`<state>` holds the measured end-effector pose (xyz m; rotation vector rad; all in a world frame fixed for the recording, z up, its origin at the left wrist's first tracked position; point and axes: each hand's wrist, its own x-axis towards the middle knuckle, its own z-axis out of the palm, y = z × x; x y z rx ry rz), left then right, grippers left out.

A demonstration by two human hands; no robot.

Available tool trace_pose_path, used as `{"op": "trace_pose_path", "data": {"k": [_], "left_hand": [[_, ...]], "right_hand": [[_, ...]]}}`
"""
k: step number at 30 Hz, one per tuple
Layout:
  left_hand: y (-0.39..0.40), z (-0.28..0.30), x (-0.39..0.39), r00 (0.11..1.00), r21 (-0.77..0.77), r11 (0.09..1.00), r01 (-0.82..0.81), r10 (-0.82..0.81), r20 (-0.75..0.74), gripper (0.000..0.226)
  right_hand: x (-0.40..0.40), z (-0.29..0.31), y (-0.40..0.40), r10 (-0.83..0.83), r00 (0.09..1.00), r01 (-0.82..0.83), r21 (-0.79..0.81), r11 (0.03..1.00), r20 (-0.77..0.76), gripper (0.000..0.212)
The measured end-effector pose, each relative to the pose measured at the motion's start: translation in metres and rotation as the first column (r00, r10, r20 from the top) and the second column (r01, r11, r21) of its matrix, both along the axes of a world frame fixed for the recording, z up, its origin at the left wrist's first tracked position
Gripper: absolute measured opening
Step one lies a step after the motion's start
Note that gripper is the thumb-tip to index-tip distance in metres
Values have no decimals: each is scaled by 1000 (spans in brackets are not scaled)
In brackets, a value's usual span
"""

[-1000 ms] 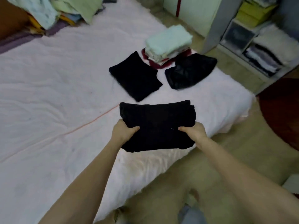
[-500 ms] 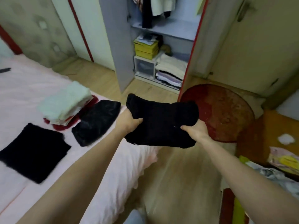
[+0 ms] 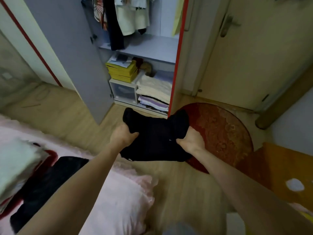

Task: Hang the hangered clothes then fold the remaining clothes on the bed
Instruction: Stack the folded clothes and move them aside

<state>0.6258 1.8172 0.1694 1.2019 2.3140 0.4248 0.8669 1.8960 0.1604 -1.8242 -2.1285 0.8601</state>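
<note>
Left hand (image 3: 122, 135) and right hand (image 3: 190, 141) grip folded black garment (image 3: 155, 138) (held off bed (image 3: 122, 197)), facing open wardrobe (image 3: 140, 53).

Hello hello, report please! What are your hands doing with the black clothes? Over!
Both hands, left and right, grip the folded black garment. It's in the air over the floor, facing the open wardrobe. Nothing in between.
</note>
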Motion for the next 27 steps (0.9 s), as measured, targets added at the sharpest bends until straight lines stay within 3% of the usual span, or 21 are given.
{"op": "trace_pose_path", "data": {"k": [7,12,17,18,22,24,27], "left_hand": [[104,-13,-72,983,-69,981,-183,181,-34,53],[142,-22,-120,897,-74,894,-442,441,-29,47],[117,-27,-161,672,-12,673,-739,739,46,57],[99,-30,-174,586,-7,587,-809,808,51,57],[58,-32,-199,397,2,397,-918,918,-8,54],[39,-31,-215,335,-4,336,-942,941,-40,51],[3,-31,-253,220,22,221,-975,973,-68,44]], "right_hand": [[-96,-14,138,287,951,-293,34,956,114,35],[-187,-21,230,577,800,-592,62,803,163,28],[-296,-11,256,788,577,-814,64,578,213,29],[-334,-13,247,843,495,-868,67,492,213,28],[-411,-22,208,908,369,-929,92,358,199,32],[-439,-25,187,919,354,-935,72,347,171,41],[-495,-33,152,919,392,-914,-128,384,-42,51]]}}
